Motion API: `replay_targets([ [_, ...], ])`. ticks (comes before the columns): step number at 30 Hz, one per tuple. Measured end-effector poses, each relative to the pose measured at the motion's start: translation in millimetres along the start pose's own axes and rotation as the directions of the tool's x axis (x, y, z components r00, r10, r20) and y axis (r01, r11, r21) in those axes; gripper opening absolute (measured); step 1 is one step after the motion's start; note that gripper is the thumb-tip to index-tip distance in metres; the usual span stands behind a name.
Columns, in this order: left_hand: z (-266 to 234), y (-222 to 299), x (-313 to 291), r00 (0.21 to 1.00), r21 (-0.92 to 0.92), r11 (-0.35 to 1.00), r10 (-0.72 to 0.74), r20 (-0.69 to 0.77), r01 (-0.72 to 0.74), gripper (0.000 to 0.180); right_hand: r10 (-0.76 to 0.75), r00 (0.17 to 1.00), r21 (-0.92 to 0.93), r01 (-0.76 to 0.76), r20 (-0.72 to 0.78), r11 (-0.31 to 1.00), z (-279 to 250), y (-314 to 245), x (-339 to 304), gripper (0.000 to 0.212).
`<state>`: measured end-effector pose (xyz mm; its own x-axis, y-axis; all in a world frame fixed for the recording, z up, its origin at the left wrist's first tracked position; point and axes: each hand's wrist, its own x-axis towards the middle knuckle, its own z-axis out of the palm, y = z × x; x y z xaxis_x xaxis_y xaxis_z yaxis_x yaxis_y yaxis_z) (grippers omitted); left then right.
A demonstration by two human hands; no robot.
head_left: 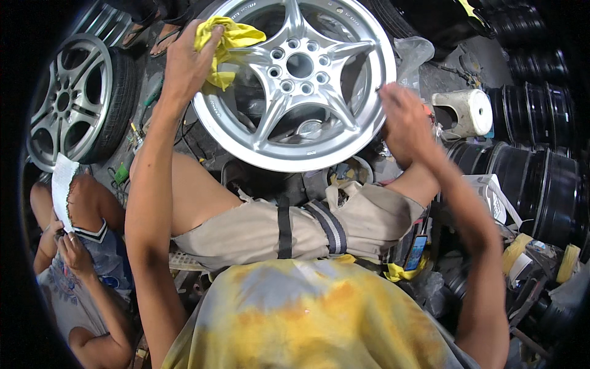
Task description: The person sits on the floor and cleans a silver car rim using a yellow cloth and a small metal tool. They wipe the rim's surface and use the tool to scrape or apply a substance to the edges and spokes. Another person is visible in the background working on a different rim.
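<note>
A silver five-spoke alloy wheel rim (295, 80) stands tilted in front of my knees, its face toward me. My left hand (184, 58) presses a crumpled yellow cloth (228, 46) against the rim's upper left edge and one spoke. On the rim's right edge rests my right hand (402, 120), its fingers curled over the lip. My knees in beige shorts sit just below the rim.
A tyre with a silver wheel (77, 98) leans at the left. Several black rims (541, 166) are stacked at the right, beside a white plastic container (467, 111). Another person (80, 270) sits at lower left holding paper. Tools and tape rolls litter the floor.
</note>
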<state>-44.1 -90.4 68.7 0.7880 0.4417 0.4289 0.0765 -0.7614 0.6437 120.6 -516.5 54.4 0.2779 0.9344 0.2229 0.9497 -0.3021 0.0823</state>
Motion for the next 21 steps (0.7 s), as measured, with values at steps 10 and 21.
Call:
replay_targets([
  [10,7.1,-5.7,9.8,0.995,-0.054,0.996,-0.077,-0.063,0.074,0.044,0.324,0.946,0.353,-0.3,-0.01,0.886,-6.1,-198.0,-33.1,0.038],
  [21,-17.1,-30.9,3.1,0.979,-0.067,0.988,-0.149,-0.138,0.141,0.044,-0.029,0.97,-0.073,0.012,-0.242,0.997,40.7,75.9,98.5,0.032],
])
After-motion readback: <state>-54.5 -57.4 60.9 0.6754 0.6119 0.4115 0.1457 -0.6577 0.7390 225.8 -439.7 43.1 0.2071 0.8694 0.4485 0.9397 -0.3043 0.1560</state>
